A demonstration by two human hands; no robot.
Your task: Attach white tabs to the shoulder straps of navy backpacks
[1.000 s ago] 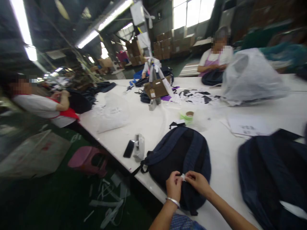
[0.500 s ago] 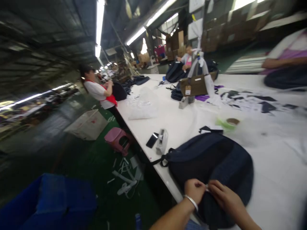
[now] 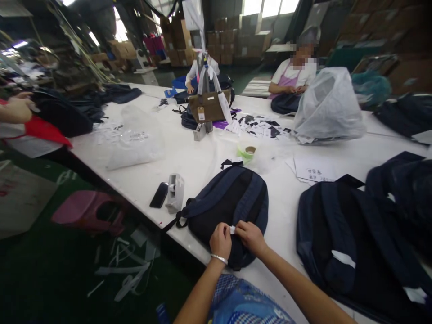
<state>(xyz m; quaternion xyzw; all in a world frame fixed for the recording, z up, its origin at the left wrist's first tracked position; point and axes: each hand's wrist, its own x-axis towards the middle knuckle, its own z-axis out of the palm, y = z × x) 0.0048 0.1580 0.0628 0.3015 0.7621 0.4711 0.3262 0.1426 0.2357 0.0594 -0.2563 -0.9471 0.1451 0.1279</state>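
- Head view, clock centred on the pack (image 3: pixel 216 202): it lies straps-up on the worktop (image 3: pixel 283 193), dead ahead of the wearer, lower end toward the body.
- Left hand (image 3: pixel 221 242) at 6, fingers pinching the left end of a white slip (image 3: pixel 232 230). Right hand (image 3: pixel 250 236) just beside it at 5, fingers pinching the other end. Slip sits over the pack; can't tell if it's attached.
- Risk: uneven pull between hands could tear the slip or pop it out of one pinch. Small part, mostly hidden by the fingers, so a bad grip would be hard to spot.
- Strap (image 3: pixel 174 221) at 9 crosses the worktop edge. Snag it and the pack could swing or slide off line.
- Phone (image 3: pixel 159 195) and dispenser (image 3: pixel 175 194) near that edge, toward 10. A pack shoved that way could nudge them floorward.
- Tape (image 3: pixel 246 154) at 12-1, clear of the hands; low risk.
- Second pack (image 3: pixel 367 243) at 3-4, well apart; a wide right elbow could catch it.
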